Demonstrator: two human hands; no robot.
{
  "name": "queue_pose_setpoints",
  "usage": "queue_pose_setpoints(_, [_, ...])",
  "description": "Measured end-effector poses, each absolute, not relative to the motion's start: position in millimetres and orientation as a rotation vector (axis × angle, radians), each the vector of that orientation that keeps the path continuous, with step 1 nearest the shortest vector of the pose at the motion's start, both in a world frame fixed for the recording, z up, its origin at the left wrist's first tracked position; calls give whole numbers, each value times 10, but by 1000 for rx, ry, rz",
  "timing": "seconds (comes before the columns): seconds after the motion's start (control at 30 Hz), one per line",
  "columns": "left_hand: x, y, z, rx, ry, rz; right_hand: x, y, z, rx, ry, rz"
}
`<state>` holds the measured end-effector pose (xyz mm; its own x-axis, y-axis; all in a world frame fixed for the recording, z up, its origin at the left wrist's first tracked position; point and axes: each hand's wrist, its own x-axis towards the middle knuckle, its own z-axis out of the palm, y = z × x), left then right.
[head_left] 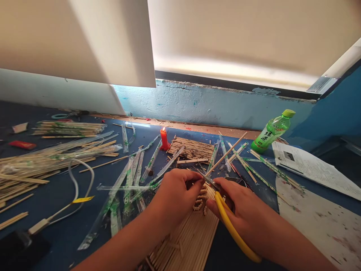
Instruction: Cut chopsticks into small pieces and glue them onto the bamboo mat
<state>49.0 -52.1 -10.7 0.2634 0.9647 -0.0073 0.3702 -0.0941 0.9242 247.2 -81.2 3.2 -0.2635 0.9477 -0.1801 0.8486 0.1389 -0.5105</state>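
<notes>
My left hand (180, 195) is closed, its thumb and forefinger pinching the lower end of a thin wooden stick (227, 153) that slants up to the right. In my right hand (239, 207) are pliers with yellow handles (235, 233); their narrow metal jaws lie across the stick close to my left fingertips. Whether the jaws grip the stick is hard to see. Below both hands lies a panel of sticks laid side by side (194, 241). On it rests a curved row of small pale wooden pieces (199, 201), partly hidden by my fingers.
A lit red candle (164, 139) stands behind my hands, beside a smaller stick panel (191, 148). Torn plastic wrappers (128, 184) and loose stick bundles (70, 128) cover the left. A white cable (93, 177) loops there. At right are a green bottle (273, 131) and a printed sheet (316, 169).
</notes>
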Motion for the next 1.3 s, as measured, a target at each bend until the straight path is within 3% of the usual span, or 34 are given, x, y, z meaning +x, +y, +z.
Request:
queue_pose_setpoints(0.53, [499, -527, -130, 1777, 1321, 840, 2464, -707, 56, -1681, -2279, 767])
queue_pose_setpoints(0.9, [450, -464, 46, 842, 911, 795, 2541, -662, 49, -1342, -2063, 1291])
queue_pose_setpoints(1.3, [465, -469, 12, 679, 838, 844, 2487, -689, 180, -1318, -2082, 1299])
